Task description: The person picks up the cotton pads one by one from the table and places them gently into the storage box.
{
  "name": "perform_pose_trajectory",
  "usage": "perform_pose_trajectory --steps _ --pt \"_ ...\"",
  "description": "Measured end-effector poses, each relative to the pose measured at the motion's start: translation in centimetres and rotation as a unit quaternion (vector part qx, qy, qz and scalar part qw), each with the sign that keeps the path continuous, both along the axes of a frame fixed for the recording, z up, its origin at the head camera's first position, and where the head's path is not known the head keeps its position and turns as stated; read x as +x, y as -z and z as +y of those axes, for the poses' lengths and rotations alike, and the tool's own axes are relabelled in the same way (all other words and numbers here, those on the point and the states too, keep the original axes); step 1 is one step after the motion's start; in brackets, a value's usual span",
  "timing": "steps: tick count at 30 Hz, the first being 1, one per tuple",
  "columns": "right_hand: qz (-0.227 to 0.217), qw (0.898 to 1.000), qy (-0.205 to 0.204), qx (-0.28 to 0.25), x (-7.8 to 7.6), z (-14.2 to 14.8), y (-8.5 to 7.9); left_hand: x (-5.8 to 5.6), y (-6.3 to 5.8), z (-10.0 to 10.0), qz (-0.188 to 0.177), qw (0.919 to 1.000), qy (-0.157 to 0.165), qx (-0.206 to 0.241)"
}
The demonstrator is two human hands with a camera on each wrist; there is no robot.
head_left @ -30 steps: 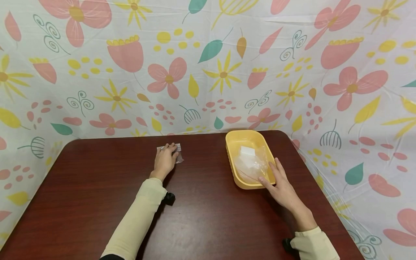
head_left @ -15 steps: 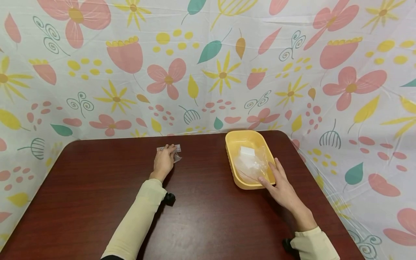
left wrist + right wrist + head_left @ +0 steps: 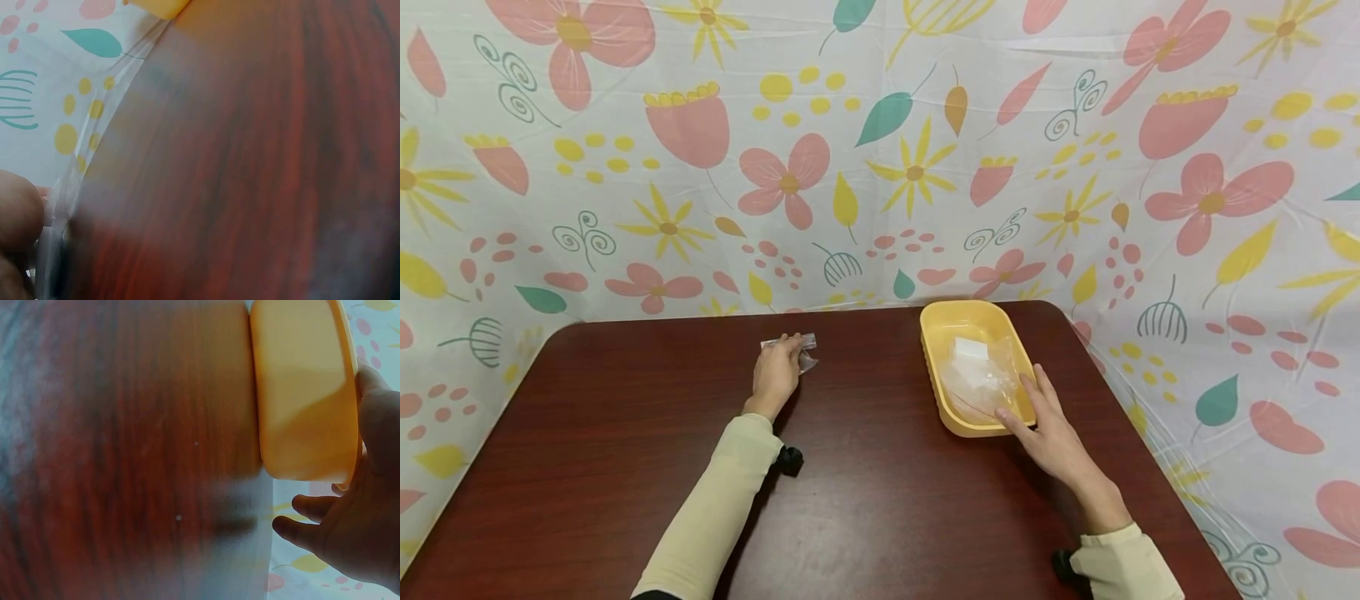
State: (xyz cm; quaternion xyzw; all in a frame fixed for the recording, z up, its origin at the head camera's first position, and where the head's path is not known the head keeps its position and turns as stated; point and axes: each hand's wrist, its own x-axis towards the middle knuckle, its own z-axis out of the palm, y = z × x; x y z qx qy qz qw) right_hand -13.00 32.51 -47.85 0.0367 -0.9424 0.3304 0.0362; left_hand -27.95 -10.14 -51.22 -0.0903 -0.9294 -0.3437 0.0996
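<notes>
In the head view my left hand [image 3: 775, 375] is at the far part of the table, its fingers drawn together on a small clear zip bag [image 3: 808, 342]. The bag's zip strip and one corner stick out past the fingers; the rest is hidden. At the left edge of the left wrist view, clear plastic [image 3: 57, 219] shows beside a blurred finger [image 3: 19, 209]. My right hand [image 3: 1056, 446] rests at the near right corner of a yellow plastic basket [image 3: 973, 431], thumb over the rim. In the right wrist view, several fingers [image 3: 306, 531] spread straight beside its wall.
Inside the basket lie crumpled clear plastic bags [image 3: 977, 387] and a white rectangular piece [image 3: 972, 348]. The dark red-brown table [image 3: 850, 467] runs up to a flower-printed cloth [image 3: 917, 233] hanging behind and at the sides.
My left hand's fingers have closed in on the zip bag, and the hand has shifted slightly left with the bag's corner. My right hand and the basket have stayed put.
</notes>
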Motion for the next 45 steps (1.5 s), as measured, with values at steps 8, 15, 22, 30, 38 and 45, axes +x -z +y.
perform_pose_trajectory --steps 8,15,22,30,38,45 --pt "-0.007 1.0 0.003 0.003 0.0 -0.1 -0.2 0.4 -0.5 -0.1 0.003 0.9998 -0.012 0.013" --pt "-0.007 1.0 0.002 0.006 0.0 -0.1 -0.2 1.2 -1.4 0.0 0.036 0.9993 0.006 0.011" --pt "-0.006 1.0 0.0 0.006 0.0 0.0 -0.3 2.4 -3.6 0.8 0.068 0.9972 0.032 0.005" --pt "-0.011 1.0 0.001 0.003 0.0 0.0 -0.3 3.4 -6.3 2.3 0.091 0.9944 0.053 0.01" --pt "-0.009 1.0 -0.001 0.0 0.0 0.1 0.0 4.2 -8.4 4.4 0.114 0.9898 0.085 -0.009" --pt "-0.011 1.0 0.0 0.0 0.0 0.2 0.2 4.7 -9.0 6.9 0.138 0.9834 0.117 -0.017"
